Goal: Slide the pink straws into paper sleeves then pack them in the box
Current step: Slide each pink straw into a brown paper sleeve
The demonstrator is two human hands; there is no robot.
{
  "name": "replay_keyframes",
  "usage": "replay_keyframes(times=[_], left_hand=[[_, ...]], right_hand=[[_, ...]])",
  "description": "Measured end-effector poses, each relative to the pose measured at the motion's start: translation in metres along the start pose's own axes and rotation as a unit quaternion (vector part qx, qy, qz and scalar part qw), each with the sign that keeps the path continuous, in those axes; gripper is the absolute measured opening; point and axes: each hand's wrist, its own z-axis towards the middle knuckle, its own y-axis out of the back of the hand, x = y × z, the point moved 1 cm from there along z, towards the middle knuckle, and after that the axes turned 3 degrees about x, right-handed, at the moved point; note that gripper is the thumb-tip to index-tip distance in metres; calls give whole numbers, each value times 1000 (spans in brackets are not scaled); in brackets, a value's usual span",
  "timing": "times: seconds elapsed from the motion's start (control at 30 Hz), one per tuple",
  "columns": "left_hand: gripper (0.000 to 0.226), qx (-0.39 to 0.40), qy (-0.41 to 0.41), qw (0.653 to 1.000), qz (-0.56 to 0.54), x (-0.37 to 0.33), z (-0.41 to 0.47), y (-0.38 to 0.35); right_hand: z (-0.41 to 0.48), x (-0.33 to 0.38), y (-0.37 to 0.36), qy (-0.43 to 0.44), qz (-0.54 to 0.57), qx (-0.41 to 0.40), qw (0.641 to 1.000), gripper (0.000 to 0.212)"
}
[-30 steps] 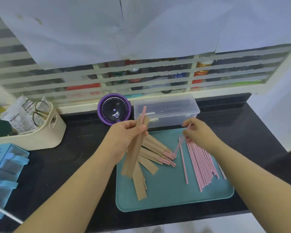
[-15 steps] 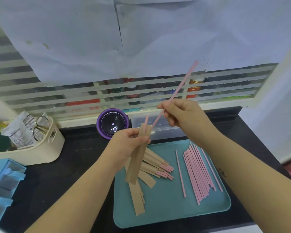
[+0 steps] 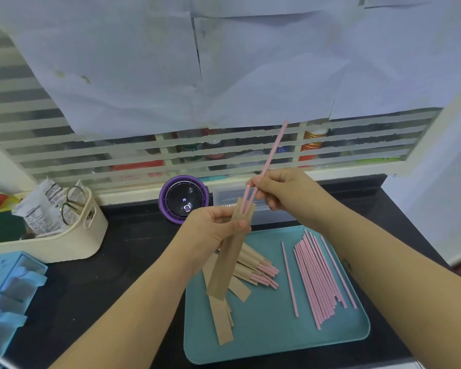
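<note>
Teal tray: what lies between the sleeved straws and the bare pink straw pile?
One loose pink straw, lying alone on the teal tray; the head view shows it.

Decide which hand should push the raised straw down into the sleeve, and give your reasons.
Right. The right hand pinches the straw, whose lower end is at the sleeve's mouth, so it need only push down. The left hand grips the sleeve and steadies it.

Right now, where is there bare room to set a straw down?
On the tray, the near middle between the empty sleeves and the loose straws is bare. So is the counter between the basket and the tray. Crowded: the tray's left, with sleeves, and its right, with straws.
</note>
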Motion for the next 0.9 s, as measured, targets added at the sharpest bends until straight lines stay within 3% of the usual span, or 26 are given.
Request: replay_keyframes(times=[0.2,0.33,0.5,0.9], left_hand=[[13,5,-11,1000,-19,-3,-2,-5],[14,17,-1,1000,-16,-4,-3,-6],[14,15,2,1000,-23,-3,-3,-10],[15,5,-17,997,-76,-2,-2,-8]], right_hand=[[-7,-6,-4,-16,-40,42,998,28],[1,7,17,70,6,-94,993,66],[1,8,21,111,-52,-99,988,46],[-16,-15,-9,94,-97,-19,991,48]])
